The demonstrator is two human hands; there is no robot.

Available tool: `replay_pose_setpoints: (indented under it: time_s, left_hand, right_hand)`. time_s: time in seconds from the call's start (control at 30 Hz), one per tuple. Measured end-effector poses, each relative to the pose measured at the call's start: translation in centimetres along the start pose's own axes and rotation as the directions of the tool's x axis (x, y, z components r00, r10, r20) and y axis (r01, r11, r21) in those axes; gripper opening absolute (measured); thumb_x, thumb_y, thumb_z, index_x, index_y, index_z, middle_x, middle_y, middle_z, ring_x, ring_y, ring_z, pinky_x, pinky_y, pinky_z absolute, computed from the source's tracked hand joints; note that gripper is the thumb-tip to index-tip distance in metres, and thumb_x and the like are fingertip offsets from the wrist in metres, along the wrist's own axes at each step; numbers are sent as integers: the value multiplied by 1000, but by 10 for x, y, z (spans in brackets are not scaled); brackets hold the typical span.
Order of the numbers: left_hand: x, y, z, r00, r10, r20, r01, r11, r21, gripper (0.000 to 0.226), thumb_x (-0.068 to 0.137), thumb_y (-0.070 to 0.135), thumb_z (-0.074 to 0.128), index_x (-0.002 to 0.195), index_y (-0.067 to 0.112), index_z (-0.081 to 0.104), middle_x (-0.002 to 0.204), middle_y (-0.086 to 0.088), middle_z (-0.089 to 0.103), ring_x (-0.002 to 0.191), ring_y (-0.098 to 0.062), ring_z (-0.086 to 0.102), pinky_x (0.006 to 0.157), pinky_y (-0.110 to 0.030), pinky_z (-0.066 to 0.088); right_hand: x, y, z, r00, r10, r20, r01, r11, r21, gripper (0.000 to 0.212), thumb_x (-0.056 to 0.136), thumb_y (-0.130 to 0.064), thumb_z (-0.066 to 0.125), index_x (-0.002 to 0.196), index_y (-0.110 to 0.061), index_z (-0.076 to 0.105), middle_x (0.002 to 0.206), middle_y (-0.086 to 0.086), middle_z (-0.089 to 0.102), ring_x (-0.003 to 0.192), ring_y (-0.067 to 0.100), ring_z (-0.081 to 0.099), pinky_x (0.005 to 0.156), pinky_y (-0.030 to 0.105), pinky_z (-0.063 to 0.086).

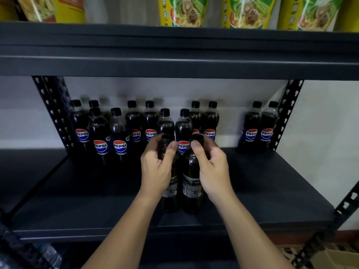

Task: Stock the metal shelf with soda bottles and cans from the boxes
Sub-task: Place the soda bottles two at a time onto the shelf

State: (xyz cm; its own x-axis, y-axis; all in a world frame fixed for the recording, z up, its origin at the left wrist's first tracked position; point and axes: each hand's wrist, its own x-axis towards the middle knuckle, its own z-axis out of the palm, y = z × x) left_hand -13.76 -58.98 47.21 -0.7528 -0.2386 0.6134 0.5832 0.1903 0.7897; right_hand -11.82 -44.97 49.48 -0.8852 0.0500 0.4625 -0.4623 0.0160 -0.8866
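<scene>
Two dark Pepsi bottles stand upright side by side on the dark metal shelf (87,191), their back labels facing me. My left hand (155,166) grips the neck and shoulder of the left bottle (171,199). My right hand (211,166) grips the upper part of the right bottle (191,183), thumb just under its black cap. Behind them, several Pepsi bottles (101,133) stand in rows along the back of the shelf, logos facing forward. Two more bottles (258,129) stand apart at the back right.
The shelf board above (174,61) hangs low over the bottles and carries yellow-green snack packs (184,10). Perforated uprights (56,113) frame both sides. A cardboard box corner (334,259) shows at the bottom right, and plastic-wrapped water bottles (38,257) lie at the bottom left.
</scene>
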Motion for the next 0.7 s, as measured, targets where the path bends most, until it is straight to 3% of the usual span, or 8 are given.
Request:
replay_pose_setpoints:
  time_s: [0.1, 0.23, 0.37, 0.5, 0.6, 0.7]
  left_hand:
    - [4, -6, 1, 1000, 18, -4, -17, 999, 41, 49, 96, 57, 58, 121, 14, 63, 102, 2, 72, 99, -13, 70, 86, -23, 54]
    - [4, -3, 4, 1000, 3, -15, -2, 1000, 32, 51, 96, 57, 55, 119, 12, 64, 97, 1, 73, 93, -13, 70, 81, -19, 51]
    - [-5, -4, 0, 996, -77, 44, 78, 996, -36, 47, 96, 55, 57, 126, 19, 61, 109, 7, 74, 107, -11, 70, 93, -28, 54]
    - [-32, -11, -6, 984, -120, 128, 131, 989, -76, 61, 90, 52, 61, 145, 34, 41, 126, 25, 65, 120, -1, 62, 96, -13, 48]
    - [-56, -31, -13, 977, -151, 148, 159, 986, -43, 79, 89, 50, 67, 156, 30, 31, 143, 20, 56, 134, -3, 53, 105, -18, 46]
    - [-71, -43, -20, 975, -214, 61, 213, 977, 32, 77, 80, 58, 76, 146, 37, 41, 142, 16, 54, 133, -6, 53, 107, -30, 48]
  right_hand:
    - [7, 8, 2, 1000, -19, -11, 19, 997, -69, 27, 102, -41, 55, 120, -24, 65, 108, -10, 74, 106, 3, 67, 95, 24, 50]
    - [6, 20, 7, 998, -40, -49, 33, 990, -135, 24, 98, -52, 48, 113, -37, 60, 109, -11, 72, 105, 1, 66, 91, 19, 48]
    - [-1, 31, 4, 997, -62, -43, 55, 986, -156, 43, 99, -50, 50, 132, -23, 57, 111, -10, 72, 107, 4, 67, 93, 22, 51]
    - [-16, 46, -8, 998, -62, -6, 61, 991, -122, 62, 98, -42, 62, 151, -24, 35, 126, -23, 63, 122, 1, 59, 98, 15, 45]
    - [-37, 71, -17, 1000, -7, 9, 8, 988, -155, 77, 87, -55, 68, 150, -31, 30, 136, -19, 57, 128, 6, 56, 104, 27, 49]
    - [-50, 87, -20, 999, 53, -14, -55, 979, -196, 72, 79, -58, 78, 136, -47, 35, 134, -14, 58, 124, 8, 58, 102, 41, 52]
